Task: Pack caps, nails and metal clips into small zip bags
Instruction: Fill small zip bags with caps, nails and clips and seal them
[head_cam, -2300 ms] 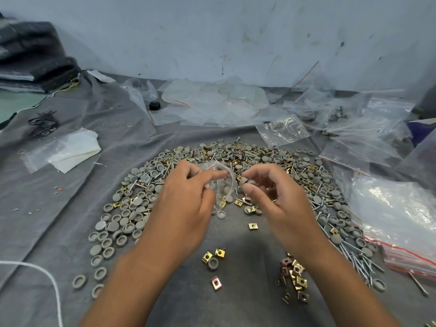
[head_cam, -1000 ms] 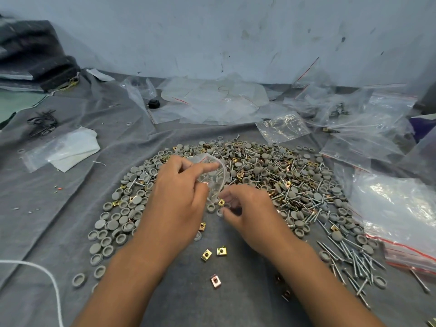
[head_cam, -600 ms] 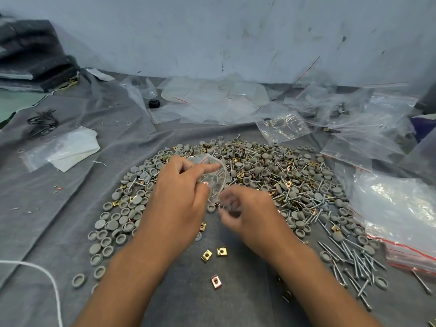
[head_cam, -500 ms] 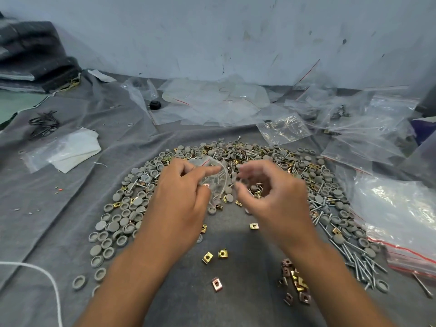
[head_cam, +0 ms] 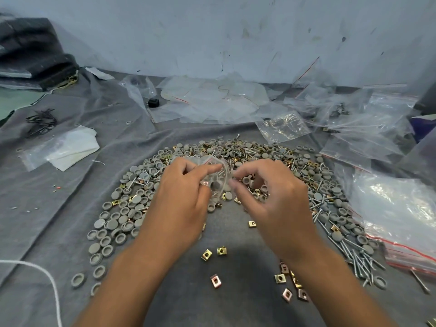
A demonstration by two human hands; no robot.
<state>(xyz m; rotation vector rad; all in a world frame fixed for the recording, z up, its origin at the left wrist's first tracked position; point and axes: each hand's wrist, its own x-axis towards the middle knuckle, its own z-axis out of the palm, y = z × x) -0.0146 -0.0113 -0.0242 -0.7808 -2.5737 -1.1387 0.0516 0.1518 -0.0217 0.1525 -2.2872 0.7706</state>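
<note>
Zip bag (head_cam: 218, 179) pinched open by left hand (head_cam: 182, 199), few parts inside; right hand (head_cam: 271, 199), fingers curled, contents unclear; large pile (head_cam: 295, 175) left unpacked.

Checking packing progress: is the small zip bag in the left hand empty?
Not empty: through the clear small zip bag in the left hand, a grey cap shows.

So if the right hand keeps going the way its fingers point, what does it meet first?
Probably the small clear bag pinched in the left hand. The right hand points left at the bag's open mouth, apparently pinching a grey cap; depth is unclear.
</note>
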